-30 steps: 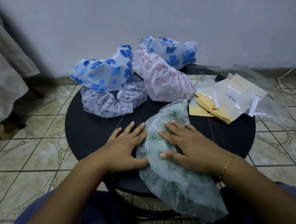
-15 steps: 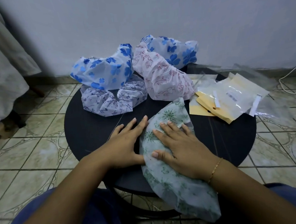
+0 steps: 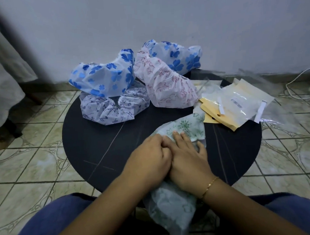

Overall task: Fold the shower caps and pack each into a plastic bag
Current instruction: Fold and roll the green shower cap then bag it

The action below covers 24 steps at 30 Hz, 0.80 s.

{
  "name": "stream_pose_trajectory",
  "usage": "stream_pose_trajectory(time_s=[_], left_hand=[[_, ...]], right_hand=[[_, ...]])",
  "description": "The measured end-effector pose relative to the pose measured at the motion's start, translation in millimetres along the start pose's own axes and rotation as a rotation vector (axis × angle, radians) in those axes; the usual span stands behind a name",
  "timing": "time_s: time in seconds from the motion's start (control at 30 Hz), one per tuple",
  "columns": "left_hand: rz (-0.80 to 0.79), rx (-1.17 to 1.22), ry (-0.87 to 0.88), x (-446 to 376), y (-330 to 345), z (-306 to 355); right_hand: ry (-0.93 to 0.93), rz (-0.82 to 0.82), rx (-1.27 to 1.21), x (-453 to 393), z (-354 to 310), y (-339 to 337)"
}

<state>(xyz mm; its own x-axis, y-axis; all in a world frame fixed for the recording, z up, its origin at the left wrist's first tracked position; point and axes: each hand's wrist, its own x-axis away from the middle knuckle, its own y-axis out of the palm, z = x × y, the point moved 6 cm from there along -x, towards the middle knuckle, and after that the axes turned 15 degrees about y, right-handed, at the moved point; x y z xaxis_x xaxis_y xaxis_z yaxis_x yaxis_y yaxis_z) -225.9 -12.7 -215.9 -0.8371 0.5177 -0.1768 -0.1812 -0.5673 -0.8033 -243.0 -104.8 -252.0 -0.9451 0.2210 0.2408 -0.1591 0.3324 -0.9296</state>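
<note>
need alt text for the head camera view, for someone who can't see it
Two hands, left hand and right hand, press side by side on a green-patterned shower cap at the near edge of a round dark table. Four more caps are piled at the back, with plastic bags at the right.

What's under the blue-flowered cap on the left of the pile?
The blue-flowered cap lies on a white cap with a fine purple print, which rests on the round black table. Whether anything else sits beneath the two caps is hidden.
</note>
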Motion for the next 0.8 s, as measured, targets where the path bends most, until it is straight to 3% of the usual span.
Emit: stream_pose_trajectory(time_s=[0.2, 0.37, 0.5, 0.63, 0.7, 0.8], left_hand=[[-0.338, -0.381, 0.138, -8.1, 1.5, -13.7], [-0.348, -0.679, 0.277, -14.6, -6.3, -2.3], [-0.401, -0.697, 0.367, -19.2, -11.3, -1.4], [-0.567, -0.732, 0.307, -25.5, -37.9, -24.6], [-0.508, -0.835, 0.246, -26.4, -54.9, -22.7], [-0.245, -0.846, 0.228, -21.8, -55.1, 8.0]], right_hand=[[0.015, 0.114, 0.041, 3.2, 11.7, -33.1], [0.015, 0.1, 0.019, 11.9, 10.6, -36.3], [0.024, 0.092, 0.053, 14.0, 11.7, -34.7], [0.042, 0.228, 0.195, 14.0, 12.5, -25.6], [0.05, 0.356, 0.174, 11.9, 12.9, -22.6], [0.062, 0.43, 0.178, 11.2, 10.1, -22.9]])
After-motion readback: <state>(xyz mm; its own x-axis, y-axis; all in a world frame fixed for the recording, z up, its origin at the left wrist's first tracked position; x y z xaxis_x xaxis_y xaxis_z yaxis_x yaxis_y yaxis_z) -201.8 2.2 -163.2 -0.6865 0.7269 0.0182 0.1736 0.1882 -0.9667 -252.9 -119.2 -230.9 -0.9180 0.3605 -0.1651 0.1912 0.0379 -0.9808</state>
